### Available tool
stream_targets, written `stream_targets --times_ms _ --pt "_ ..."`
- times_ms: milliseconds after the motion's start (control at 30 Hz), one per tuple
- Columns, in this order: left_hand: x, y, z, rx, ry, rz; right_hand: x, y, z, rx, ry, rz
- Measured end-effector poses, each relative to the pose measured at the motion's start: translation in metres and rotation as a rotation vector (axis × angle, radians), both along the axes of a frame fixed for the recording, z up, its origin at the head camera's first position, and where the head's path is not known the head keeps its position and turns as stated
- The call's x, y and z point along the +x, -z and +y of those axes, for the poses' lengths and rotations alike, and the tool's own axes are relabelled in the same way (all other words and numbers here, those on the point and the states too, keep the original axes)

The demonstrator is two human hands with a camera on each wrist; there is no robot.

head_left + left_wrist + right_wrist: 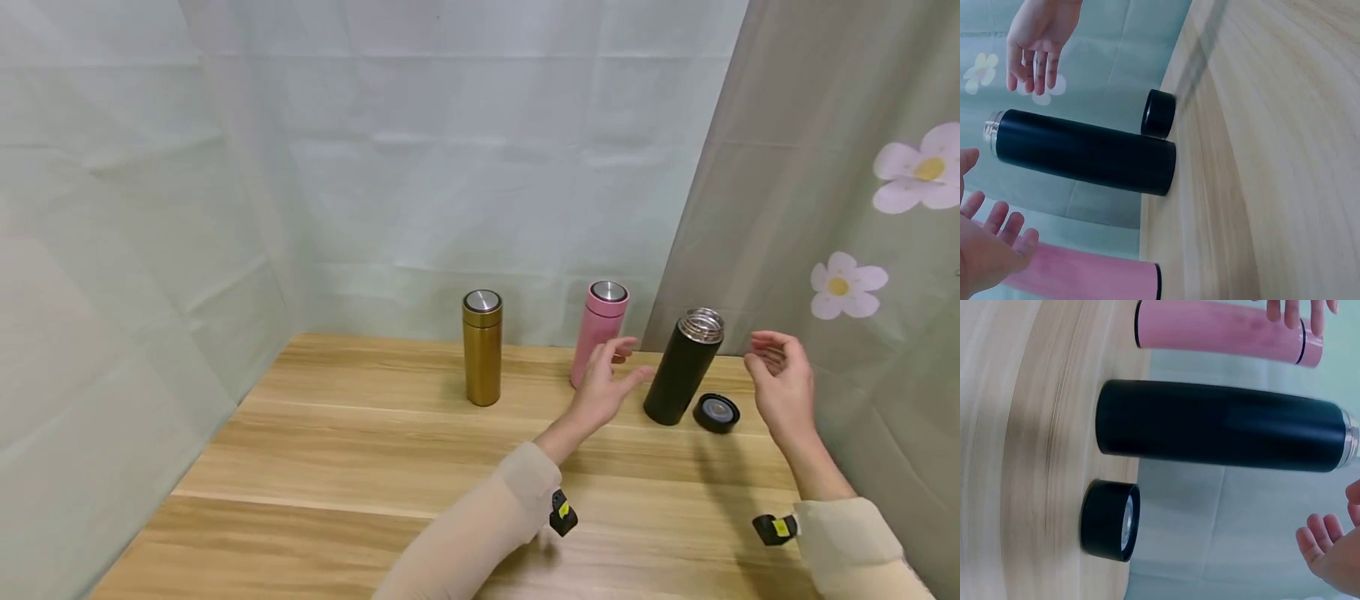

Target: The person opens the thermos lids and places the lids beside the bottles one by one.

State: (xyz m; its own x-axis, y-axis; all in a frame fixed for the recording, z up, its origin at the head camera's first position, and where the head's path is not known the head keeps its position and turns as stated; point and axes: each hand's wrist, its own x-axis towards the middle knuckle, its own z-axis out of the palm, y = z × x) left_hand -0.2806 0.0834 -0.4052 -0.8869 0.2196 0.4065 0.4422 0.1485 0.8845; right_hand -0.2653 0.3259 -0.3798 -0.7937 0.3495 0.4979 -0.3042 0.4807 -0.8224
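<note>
Black bottle: stands upright on the table [337, 467], uncapped, silver neck on top; its long axis [682, 371] runs vertical between the two hands.
Left hand: on the bottle's left side, fingers and thumb parted, holding nothing; this hand [603, 387] overlaps the pink bottle [597, 329] in the head view.
Right hand: on the bottle's right side, fingers bent loosely, nothing between them and the thumb; this hand [782, 387] is apart from the bottle.
Nearer hand: the left, judging by the narrower gap in the head view.
Black lid: lies hollow side up just right of the bottle's base, the lid [717, 414] nearer the right hand.
Gold bottle: capped, upright, well left of both hands [482, 354].
</note>
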Motion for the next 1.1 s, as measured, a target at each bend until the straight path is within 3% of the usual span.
stream_targets --times_ms 200,467,667,867,1100 --pt "-0.001 -0.005 -0.011 0.044 -0.001 0.003 0.005 -0.006 -0.013 0.025 0.000 0.092" --pt "-0.003 -0.008 -0.026 0.071 -0.021 -0.010 0.007 -0.013 -0.027 -0.023 -0.045 0.182" --pt "-0.001 -0.010 -0.036 0.067 -0.047 -0.004 0.014 -0.016 -0.033 -0.029 -0.063 0.190" --pt "0.000 -0.016 -0.044 0.092 -0.017 0.022 0.022 -0.021 -0.043 -0.076 -0.113 0.215" --pt "0.002 -0.013 -0.062 0.136 -0.006 0.008 0.025 -0.020 -0.063 -0.071 -0.261 0.179"
